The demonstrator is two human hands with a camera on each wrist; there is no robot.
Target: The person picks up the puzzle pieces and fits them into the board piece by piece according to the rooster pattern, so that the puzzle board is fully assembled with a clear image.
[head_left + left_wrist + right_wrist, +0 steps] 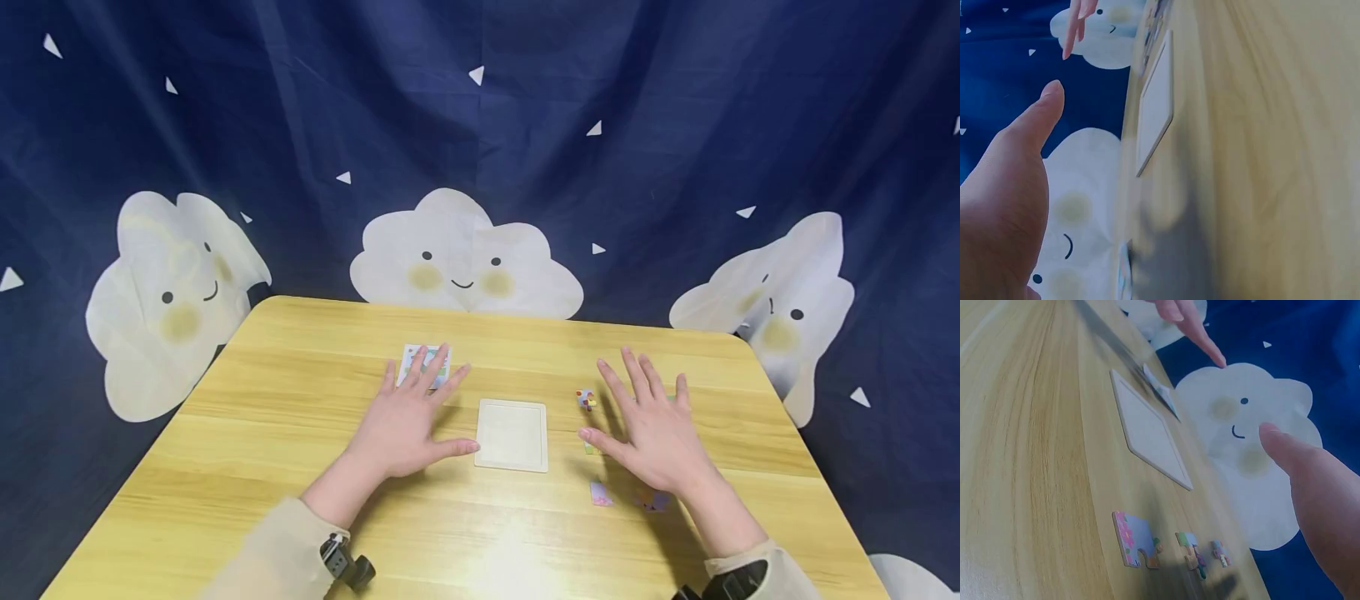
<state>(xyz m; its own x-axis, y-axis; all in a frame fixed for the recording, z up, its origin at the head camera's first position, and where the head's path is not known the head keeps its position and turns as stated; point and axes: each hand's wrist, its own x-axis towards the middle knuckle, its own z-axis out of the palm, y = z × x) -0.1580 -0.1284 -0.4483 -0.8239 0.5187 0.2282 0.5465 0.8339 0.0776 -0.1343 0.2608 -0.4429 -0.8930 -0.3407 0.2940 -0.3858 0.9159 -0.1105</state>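
Note:
Both hands hover above the wooden table with fingers spread, holding nothing. My left hand [405, 423] is between a small printed picture card [410, 358], which its fingers partly cover in the head view, and a square white puzzle tray [512, 436]. To the right, my right hand [654, 437] hangs over several loose jigsaw pieces, hiding some of them. Among these are a pink and lilac corner piece [1135, 540], a piece with a green patch [1189, 553] and a small colourful piece [586, 399]. A darker piece [654, 500] lies in the right hand's shadow.
The wooden table [247, 417] has rounded far corners. Behind it hangs a dark blue curtain [480, 125] printed with white smiling clouds and small triangles. A dark strap with a wrist camera [347, 563] sits on the left sleeve; another is on the right.

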